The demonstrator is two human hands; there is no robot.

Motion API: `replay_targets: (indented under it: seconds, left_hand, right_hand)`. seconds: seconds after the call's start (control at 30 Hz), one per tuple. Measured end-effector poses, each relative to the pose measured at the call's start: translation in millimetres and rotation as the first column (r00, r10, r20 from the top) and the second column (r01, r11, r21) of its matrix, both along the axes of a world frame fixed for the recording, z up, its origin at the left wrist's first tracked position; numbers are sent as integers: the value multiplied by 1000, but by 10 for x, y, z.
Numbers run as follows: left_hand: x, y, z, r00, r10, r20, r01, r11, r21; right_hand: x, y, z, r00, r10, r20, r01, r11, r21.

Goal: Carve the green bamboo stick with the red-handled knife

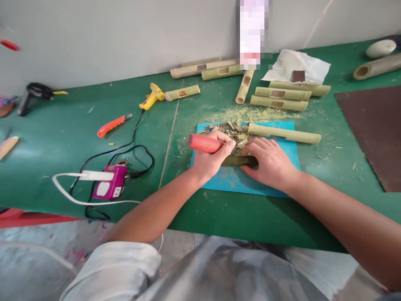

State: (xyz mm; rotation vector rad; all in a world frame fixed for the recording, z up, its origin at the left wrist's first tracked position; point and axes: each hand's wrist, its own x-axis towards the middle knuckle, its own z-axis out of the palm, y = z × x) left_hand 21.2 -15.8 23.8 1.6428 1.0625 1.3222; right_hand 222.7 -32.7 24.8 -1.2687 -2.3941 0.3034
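Observation:
My left hand (209, 161) is closed round a tool with a thick red handle (204, 143). Its working end is hidden behind my fingers, so I cannot tell its kind. Between my hands a dark green bamboo tube (237, 160) lies on a blue mat (232, 183). My right hand (271, 164) grips that tube's right end, thumb on the near side and fingers over the far side. Bamboo chips (240, 140) are heaped just beyond my hands. Another bamboo tube (291, 134), pale and notched, rests across the mat's far right part.
Cut bamboo tubes (278, 103) lie along the back, near white paper (290, 62). Leftward are a yellow glue gun (152, 97), an orange utility knife (113, 125), and a purple power adapter (109, 180) with loose cords. A brown sheet (374, 129) covers the right side.

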Motion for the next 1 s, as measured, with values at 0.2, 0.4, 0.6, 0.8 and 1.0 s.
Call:
replay_targets:
  seconds: [0.2,0.4,0.6,0.8,1.0]
  left_hand:
    - [-4,-10,-92,997,-82,16,80,992,93]
    - [-93,-13,-82,996,-86,-9,86,964,253]
    - [-139,-26,-32,984,-120,-130,150,956,254]
    - [-109,-29,12,972,-152,-180,192,953,235]
    - [-85,-40,20,966,-143,-214,201,938,281]
  right_hand:
    - [54,8,36,998,48,50,-49,998,31]
    - [66,40,3,996,90,-2,-89,991,96]
    - [73,53,-15,996,84,-39,-82,996,45]
    - [98,78,-15,989,141,-46,-141,990,18]
    - [159,113,44,987,153,40,-153,988,8]
